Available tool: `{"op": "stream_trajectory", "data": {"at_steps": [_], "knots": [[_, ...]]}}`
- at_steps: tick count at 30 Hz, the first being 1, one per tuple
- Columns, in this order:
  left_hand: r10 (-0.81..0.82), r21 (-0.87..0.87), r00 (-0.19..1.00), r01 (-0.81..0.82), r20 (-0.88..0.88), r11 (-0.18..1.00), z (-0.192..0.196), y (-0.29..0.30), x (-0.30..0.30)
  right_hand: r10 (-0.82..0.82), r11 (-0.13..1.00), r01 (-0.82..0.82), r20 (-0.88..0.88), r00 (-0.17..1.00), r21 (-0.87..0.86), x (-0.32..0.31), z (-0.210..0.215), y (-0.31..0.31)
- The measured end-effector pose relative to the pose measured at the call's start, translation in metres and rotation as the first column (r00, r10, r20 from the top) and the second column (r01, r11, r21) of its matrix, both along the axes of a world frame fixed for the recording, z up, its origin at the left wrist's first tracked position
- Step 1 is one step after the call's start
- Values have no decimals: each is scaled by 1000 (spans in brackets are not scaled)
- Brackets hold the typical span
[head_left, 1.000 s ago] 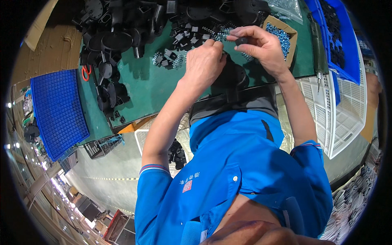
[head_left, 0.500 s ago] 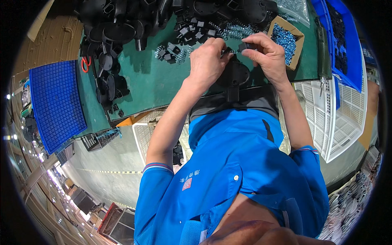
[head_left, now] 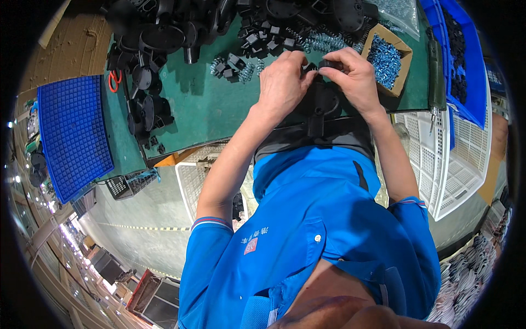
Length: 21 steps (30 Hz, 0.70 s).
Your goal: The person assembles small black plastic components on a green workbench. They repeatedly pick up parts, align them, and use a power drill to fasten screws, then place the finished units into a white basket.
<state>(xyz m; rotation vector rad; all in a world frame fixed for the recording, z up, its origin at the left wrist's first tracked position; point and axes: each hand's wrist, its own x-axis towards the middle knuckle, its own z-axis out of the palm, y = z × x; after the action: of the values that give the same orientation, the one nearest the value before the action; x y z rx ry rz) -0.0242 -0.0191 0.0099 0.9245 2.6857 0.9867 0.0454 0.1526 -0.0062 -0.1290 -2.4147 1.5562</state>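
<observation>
Both hands, left (head_left: 283,82) and right (head_left: 353,77), pinch a small black part (head_left: 330,64) together over the desk (head_left: 208,109), springs (head_left: 323,41) within reach.

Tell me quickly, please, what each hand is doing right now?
Left hand: fingers curled shut on a black plastic part at the bench edge.
Right hand: pinching a small black piece just above that part.

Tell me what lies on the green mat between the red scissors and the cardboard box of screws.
In the head view, between the scissors and box: black plastic parts, small black blocks, loose springs, and both hands.
</observation>
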Motion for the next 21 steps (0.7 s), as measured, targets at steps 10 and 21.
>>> {"op": "stream_trajectory", "data": {"at_steps": [10, 21], "knots": [[-69, 168, 170, -687, 983, 706, -2, -23, 10, -154, 982, 164, -106, 982, 92, 3, -13, -31], [-356, 285, 81, -770, 931, 571, 14, -24, 77, -179, 941, 141, -96, 979, -308, 33, 14, -40]]}}
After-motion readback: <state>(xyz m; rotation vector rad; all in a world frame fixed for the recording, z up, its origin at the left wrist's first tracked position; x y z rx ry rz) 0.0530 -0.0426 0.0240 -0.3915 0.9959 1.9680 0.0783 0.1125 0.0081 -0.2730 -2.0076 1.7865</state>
